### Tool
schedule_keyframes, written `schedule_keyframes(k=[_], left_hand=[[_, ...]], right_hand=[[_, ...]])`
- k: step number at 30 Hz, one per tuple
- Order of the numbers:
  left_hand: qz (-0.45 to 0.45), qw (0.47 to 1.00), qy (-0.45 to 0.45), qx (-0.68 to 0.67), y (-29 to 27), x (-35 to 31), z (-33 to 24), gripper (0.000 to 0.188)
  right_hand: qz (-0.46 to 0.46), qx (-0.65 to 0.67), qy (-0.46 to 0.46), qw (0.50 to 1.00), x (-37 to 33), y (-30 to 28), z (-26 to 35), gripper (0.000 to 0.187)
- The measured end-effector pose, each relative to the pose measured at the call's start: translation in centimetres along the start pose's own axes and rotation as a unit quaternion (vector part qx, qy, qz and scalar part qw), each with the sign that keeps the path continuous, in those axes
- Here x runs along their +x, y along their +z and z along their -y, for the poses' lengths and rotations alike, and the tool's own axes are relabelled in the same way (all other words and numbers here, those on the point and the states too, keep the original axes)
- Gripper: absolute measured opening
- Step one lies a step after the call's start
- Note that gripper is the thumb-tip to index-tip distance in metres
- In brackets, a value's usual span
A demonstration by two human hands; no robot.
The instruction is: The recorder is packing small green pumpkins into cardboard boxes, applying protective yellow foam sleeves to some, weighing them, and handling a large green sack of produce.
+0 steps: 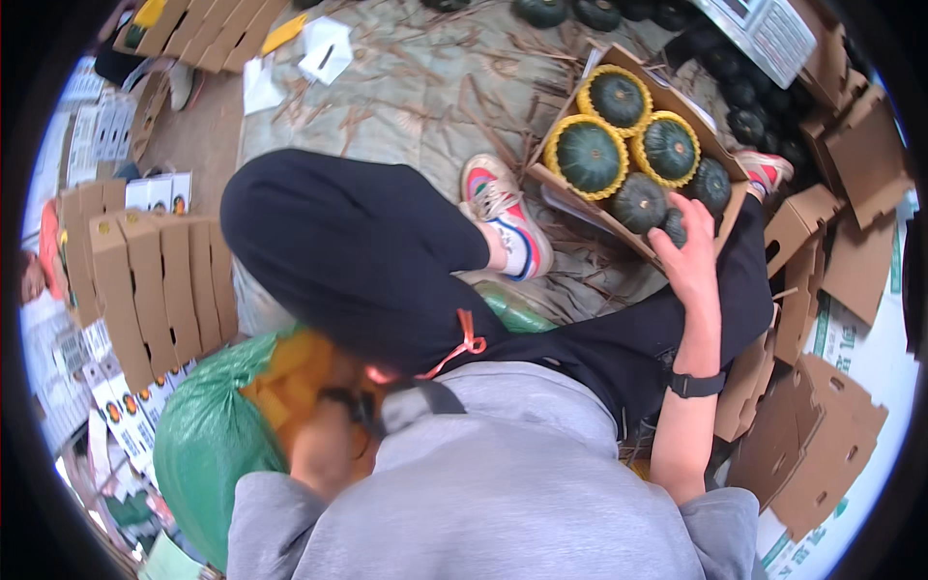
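In the near corner of an open cardboard box [606,224], my right hand [691,253] curls its thumb and fingers around a small dark green pumpkin [674,227]. Three pumpkins [592,157] at the far side of this box wear yellow foam nets. Bare pumpkins [638,201] sit nearer, beside my right hand. On the left, my left hand [360,396] is down by a green plastic bag [208,416] with yellow-orange foam nets [300,372] at its mouth. Motion smears it, so its fingers are unclear.
Folded cardboard boxes [159,290] stand in a row at the left. More cartons [807,435] lie at the right. Loose dark pumpkins [744,126] and a grey-white device [768,39] are at the far right. Dry stalks litter the ground sheet [416,97]. My legs flank the box.
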State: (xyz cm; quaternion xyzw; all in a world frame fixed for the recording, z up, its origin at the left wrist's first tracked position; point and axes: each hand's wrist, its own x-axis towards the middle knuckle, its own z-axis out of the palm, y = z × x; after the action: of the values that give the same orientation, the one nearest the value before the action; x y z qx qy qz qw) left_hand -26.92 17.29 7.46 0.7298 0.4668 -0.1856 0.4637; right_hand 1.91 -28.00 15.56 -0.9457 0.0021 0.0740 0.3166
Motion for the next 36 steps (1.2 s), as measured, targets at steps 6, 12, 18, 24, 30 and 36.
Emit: schedule_keyframes(k=[6, 12, 18, 24, 30, 36], left_hand=[[0.034, 0.959, 0.168, -0.228, -11.6, -2.2, -11.1, 0.039], [0.04, 0.897, 0.256, -0.358, -9.9, -11.9, -29.5, 0.052], [0.242, 0.926, 0.267, -0.113, 6.3, -9.9, -34.0, 0.049], [-0.004, 0.724, 0.528, 0.444, 14.5, -4.5, -30.1, 0.039], [-0.122, 0.734, 0.627, 0.23, 13.0, -5.6, -33.2, 0.015], [0.186, 0.822, 0.474, 0.255, 12.9, -8.0, -33.0, 0.02]], right_hand=[[0.006, 0.033, 0.053, 0.998, -0.1, -0.3, 0.2, 0.056], [0.064, 0.209, 0.022, 0.976, -1.0, -1.1, 3.4, 0.049], [0.279, 0.662, -0.004, 0.696, -2.5, 0.4, 8.2, 0.055], [0.198, 0.121, -0.084, 0.969, -2.6, 6.1, 4.7, 0.051], [0.148, 0.446, -0.107, 0.876, -2.3, 2.1, 6.0, 0.063], [0.144, 0.523, 0.009, 0.84, -2.8, -0.7, 5.4, 0.029]])
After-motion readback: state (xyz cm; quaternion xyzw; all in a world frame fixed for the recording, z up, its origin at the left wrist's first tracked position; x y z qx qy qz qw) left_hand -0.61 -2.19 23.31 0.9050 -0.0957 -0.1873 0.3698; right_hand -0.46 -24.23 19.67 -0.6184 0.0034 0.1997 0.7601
